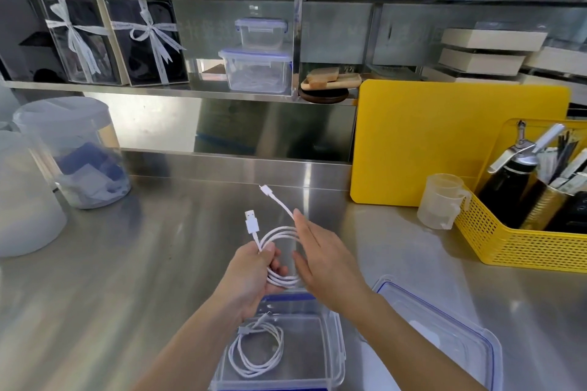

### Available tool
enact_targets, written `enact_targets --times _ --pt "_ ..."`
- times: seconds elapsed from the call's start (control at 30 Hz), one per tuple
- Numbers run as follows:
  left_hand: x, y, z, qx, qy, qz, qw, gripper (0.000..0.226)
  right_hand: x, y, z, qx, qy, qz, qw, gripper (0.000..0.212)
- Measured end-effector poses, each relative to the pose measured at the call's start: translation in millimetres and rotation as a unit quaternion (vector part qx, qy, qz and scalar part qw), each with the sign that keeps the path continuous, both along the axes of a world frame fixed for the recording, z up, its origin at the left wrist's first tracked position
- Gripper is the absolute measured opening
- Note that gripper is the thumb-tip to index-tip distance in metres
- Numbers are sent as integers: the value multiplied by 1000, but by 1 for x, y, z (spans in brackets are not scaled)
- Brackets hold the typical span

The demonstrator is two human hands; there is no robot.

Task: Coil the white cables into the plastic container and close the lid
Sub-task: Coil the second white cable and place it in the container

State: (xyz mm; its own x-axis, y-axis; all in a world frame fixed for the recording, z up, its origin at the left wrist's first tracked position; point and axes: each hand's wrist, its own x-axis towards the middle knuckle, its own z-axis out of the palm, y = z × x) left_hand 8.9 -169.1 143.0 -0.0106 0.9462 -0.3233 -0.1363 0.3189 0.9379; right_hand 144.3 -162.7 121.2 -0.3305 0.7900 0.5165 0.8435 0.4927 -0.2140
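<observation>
Stainless counter [127, 263] carries the open plastic container [334, 343], one coiled cable [257, 349] on its floor, its lid [444, 336] lying just right of it so it can be filled. Above the container's far edge the left hand [254, 276] pinches the loops of a second cable [282, 232] to hold their shape; the right hand [324, 260], fingers straight, gripping nothing, brushes the loose tail.

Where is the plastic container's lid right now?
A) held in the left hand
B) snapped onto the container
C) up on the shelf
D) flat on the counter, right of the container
D: the lid lies flat on the counter beside the open container, which holds one coiled cable.
</observation>
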Motion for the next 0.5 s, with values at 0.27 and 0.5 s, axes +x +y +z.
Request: enact_targets --times 0.27,0.5 --pt "2 1 -19 223 392 -85 889 22 5 5 1 -160 43 -81 983 13" --pt "4 4 -16 139 284 -112 942 29 5 1 7 -209 123 -74 967 3"
